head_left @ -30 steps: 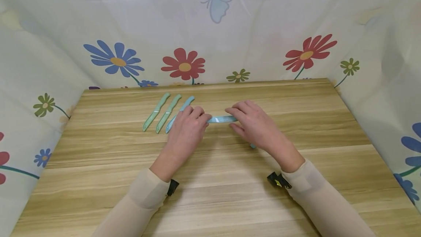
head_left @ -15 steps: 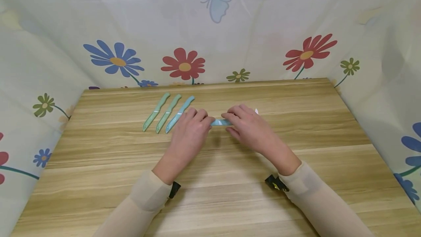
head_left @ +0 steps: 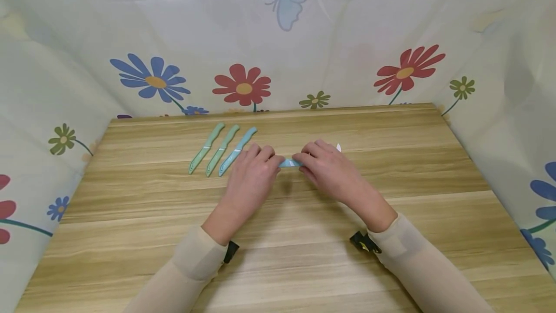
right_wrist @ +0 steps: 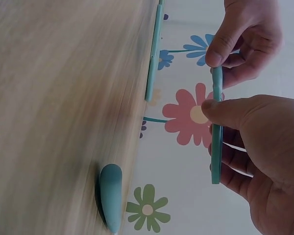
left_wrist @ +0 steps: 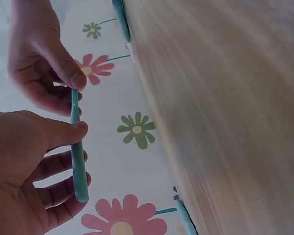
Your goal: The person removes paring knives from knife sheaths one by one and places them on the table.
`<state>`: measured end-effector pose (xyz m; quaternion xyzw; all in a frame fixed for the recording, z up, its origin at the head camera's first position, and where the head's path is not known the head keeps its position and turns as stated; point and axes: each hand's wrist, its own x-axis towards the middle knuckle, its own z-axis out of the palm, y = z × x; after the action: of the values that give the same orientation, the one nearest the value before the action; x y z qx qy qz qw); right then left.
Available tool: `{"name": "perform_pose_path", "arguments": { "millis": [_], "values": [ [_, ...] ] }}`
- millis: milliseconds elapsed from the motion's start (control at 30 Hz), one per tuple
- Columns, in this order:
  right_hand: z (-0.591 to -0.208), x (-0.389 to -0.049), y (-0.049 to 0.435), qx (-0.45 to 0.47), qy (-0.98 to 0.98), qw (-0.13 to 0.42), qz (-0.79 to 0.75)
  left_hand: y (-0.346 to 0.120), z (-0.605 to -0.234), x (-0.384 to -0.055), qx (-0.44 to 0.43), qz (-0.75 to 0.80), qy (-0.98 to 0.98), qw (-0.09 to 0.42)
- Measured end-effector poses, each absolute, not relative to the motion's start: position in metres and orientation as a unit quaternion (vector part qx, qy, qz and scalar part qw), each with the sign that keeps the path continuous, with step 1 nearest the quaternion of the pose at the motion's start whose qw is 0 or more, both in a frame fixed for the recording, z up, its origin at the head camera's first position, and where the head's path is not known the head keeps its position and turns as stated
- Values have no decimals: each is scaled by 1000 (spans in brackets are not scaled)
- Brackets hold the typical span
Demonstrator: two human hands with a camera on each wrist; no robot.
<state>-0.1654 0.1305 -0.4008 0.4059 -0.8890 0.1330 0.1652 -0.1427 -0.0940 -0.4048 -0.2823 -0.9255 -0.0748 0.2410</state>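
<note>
A light blue knife (head_left: 289, 163) is held crosswise between my two hands above the table, its sheath covering the blade. My left hand (head_left: 251, 172) pinches the handle end, thumb on the near side, as the left wrist view shows on the knife handle (left_wrist: 78, 169). Pinched in my right hand (head_left: 331, 173) is the sheath end; its flat tip shows on the sheath (right_wrist: 216, 164) in the right wrist view. Beyond the right hand, a white blade tip (head_left: 339, 147) peeks out. The right wrist view has a rounded blue handle (right_wrist: 111, 196) lying on the table.
Two green knives (head_left: 206, 148) (head_left: 223, 150) and one blue knife (head_left: 238, 151) lie side by side, slanted, left of my left hand. They sit on the wood-grain table (head_left: 278, 264). A flower-print curtain (head_left: 347, 28) surrounds the table's back and sides.
Both hands have drawn slightly toward each other and nearer me, so less of the held knife shows between them. A white blade tip now shows past the right hand. The last half second is nearly still.
</note>
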Motion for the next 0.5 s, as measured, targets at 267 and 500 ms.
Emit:
{"name": "perform_pose_path", "arguments": {
  "millis": [267,500],
  "values": [
    [-400,-165,131,402,-893,161,124,-93,-403,-141,-283,-69,-928,232],
    [-400,-165,131,401,-894,158,125,-94,-402,-142,-282,-63,-929,233]
  ]
}}
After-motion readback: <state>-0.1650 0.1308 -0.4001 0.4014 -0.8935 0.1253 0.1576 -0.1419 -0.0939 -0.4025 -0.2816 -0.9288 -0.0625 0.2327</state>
